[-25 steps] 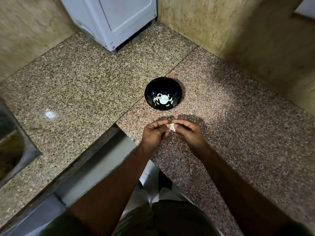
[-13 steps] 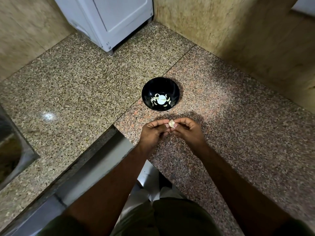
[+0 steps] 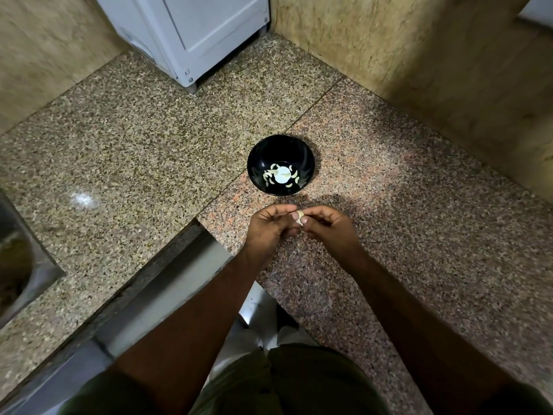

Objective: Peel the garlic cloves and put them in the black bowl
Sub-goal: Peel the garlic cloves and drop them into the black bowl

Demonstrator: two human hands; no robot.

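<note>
A small pale garlic clove is pinched between the fingertips of both hands above the granite counter. My left hand holds it from the left with curled fingers. My right hand pinches it from the right with thumb and forefinger. Just beyond the hands stands the black bowl, with several peeled cloves lying at its bottom around a bright light reflection.
The speckled granite counter forms an L around me, its front edge close to my body. A white appliance stands at the back. A steel sink lies at the far left. Beige walls close the corner.
The view has shifted slightly. Both hands stay together on the clove in front of the bowl, with the fingers working it a little.
</note>
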